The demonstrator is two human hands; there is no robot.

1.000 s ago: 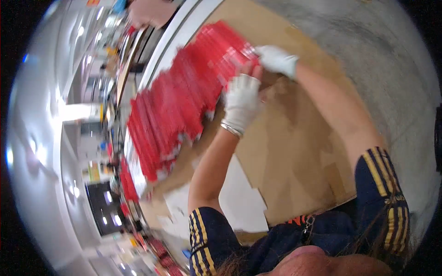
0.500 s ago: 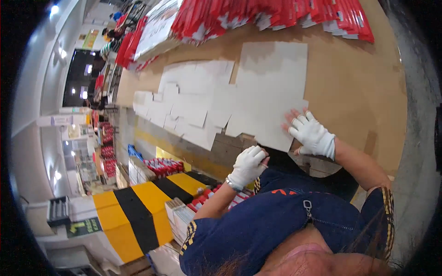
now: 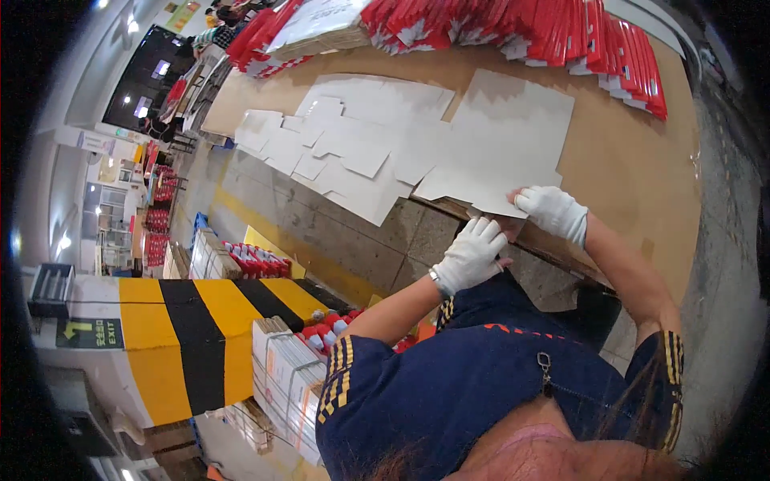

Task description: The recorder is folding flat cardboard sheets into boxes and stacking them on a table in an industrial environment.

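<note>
The thing at hand is the large pale sheet (image 3: 513, 120), lying in the upper middle of the frame, right of centre, on the brown-covered table (image 3: 642, 176), with its near edge reaching down toward the centre of the frame. The right hand (image 3: 553, 215), in a white glove that leaves the fingertips bare, has its fingers bent at the near right corner of this sheet; they seem to touch it, but whether they pinch it I cannot tell. The left hand (image 3: 472, 255), gloved alike, is just beside it, lower and nearer the body, its fingertips at the sheet's near edge; its grip there cannot be made out either. To the left, overlapping pale sheets (image 3: 369, 156) with stepped, cut edges suggest thin card. I judge the large sheet light, stiff enough to keep flat over a short span yet likely to bow if held by one corner alone, and easy to crease at its cut-outs. Smooth card may slide under knitted gloves, so bare fingertips should give the surer hold. The best place is probably the near edge, a hand toward each end, thumbs above and fingers below, clear of narrow tabs.
</note>
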